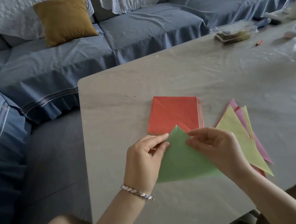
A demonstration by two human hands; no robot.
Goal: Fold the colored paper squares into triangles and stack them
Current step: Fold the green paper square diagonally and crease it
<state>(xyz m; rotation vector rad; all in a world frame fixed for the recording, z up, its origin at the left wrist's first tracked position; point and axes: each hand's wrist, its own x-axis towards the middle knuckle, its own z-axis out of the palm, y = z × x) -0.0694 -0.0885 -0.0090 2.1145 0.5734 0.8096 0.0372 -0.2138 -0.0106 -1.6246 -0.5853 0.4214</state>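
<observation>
At the far left a blue-covered sofa runs along behind the work area, and a mustard cushion leans against its back. Beside it stands a pale grey table under a clear, wrinkled film.

Near the table's front edge the left hand, with a silver bracelet at its wrist, pinches the left sloping edge of a green paper between thumb and forefinger, just below the tip. The green paper is already folded into a triangle. Its apex points away from the person and its long side lies nearest them. Whether it rests flat on the table or is lifted a little cannot be told.

Just beyond the apex lies a stack of unfolded squares with a red square on top, marked by diagonal creases. The green tip overlaps the stack's near edge in this view.

The right hand pinches the right sloping edge of the green paper near the tip, its thumb and curled fingers closed on the sheet.

Right of that hand sits a pile of folded triangles, fanned slightly, with a yellow one on top and pink and red edges showing beneath.

At the table's far right corner sits a clear plastic box, and a small red object lies near it.
</observation>
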